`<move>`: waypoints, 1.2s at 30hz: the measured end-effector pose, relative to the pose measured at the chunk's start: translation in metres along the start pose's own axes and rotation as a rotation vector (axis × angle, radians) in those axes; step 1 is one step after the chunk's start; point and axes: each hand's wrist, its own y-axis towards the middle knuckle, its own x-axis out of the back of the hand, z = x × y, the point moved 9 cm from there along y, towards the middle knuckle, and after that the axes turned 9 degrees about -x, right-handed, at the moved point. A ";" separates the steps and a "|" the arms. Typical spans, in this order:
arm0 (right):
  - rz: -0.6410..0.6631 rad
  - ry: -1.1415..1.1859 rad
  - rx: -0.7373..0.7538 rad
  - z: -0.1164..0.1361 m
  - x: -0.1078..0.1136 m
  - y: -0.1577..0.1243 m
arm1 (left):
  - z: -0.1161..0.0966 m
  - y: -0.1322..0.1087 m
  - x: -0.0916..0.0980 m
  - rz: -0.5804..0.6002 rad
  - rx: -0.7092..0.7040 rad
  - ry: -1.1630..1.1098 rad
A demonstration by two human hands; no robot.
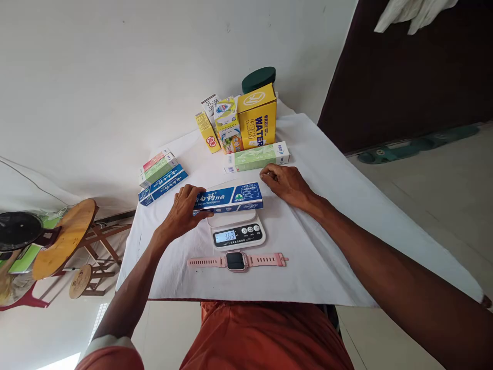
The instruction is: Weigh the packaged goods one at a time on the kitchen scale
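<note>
A white-clothed counter [169,282] stands against a pale wall [115,77]. At its middle, a blue toothpaste carton [242,194] lies level just above or on the pan of a white digital scale [259,242]; whether it presses on the pan cannot be told. The left hand [187,209] grips its left end, fingers over the top and thumb along the lower front edge. The right hand [285,183] shows nothing in its grasp, its fingers curled and the gap to the thumb narrow; whether the tips meet is unclear. It rests just beside a long green carton [258,156].

The weighing seems to be under way: one carton is at the scale, and the display [225,236] is lit with digits that look like 363. The other cartons lie off the scale, and nothing shows which are done.

By count, there is one scale, with one pink-strapped smartwatch [235,261] before it. To the left lie one red carton [156,158], one green carton [159,168] and one blue carton [165,186], possibly two. Behind the long green carton stand one large yellow box [254,118], one narrow yellow carton [207,132] and several smaller packages. One dark green lid [259,78] shows at the back.
</note>
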 end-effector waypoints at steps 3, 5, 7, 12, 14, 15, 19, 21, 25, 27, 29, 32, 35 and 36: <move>0.020 -0.007 -0.038 0.000 -0.002 0.001 | 0.001 0.004 0.004 -0.008 0.002 0.003; 0.033 -0.045 -0.085 0.000 -0.003 0.002 | -0.002 0.009 0.008 -0.022 -0.009 0.002; 0.067 -0.084 -0.105 0.004 -0.003 0.003 | -0.007 0.015 0.009 -0.012 -0.022 -0.003; 0.190 -0.135 -0.042 0.016 -0.004 -0.012 | -0.017 0.027 0.007 0.027 -0.055 -0.064; 0.167 -0.176 -0.024 0.018 -0.004 -0.025 | -0.018 0.030 0.011 -0.008 -0.064 -0.092; 0.126 -0.206 -0.009 0.019 -0.003 -0.034 | -0.018 0.032 0.015 -0.032 -0.070 -0.099; -0.069 -0.349 0.130 0.026 -0.005 -0.072 | -0.015 0.057 0.035 -0.153 -0.097 -0.068; -0.108 -0.398 0.217 0.025 -0.008 -0.088 | -0.015 0.081 0.038 -0.178 -0.109 -0.034; -0.152 -0.438 0.311 0.009 -0.006 -0.105 | -0.019 0.139 0.024 -0.157 -0.121 0.050; -0.168 -0.449 0.315 -0.001 -0.004 -0.108 | -0.020 0.164 0.011 -0.141 -0.104 0.078; -0.189 -0.456 0.309 -0.005 -0.001 -0.108 | -0.019 0.183 -0.002 -0.125 -0.082 0.088; -0.210 -0.463 0.313 -0.001 0.002 -0.110 | -0.018 0.196 -0.017 -0.117 -0.058 0.100; -0.180 -0.437 0.308 0.010 0.007 -0.109 | -0.022 0.189 -0.017 -0.163 -0.052 0.129; -0.162 -0.417 0.300 0.014 0.010 -0.109 | -0.024 0.183 -0.014 -0.193 -0.057 0.140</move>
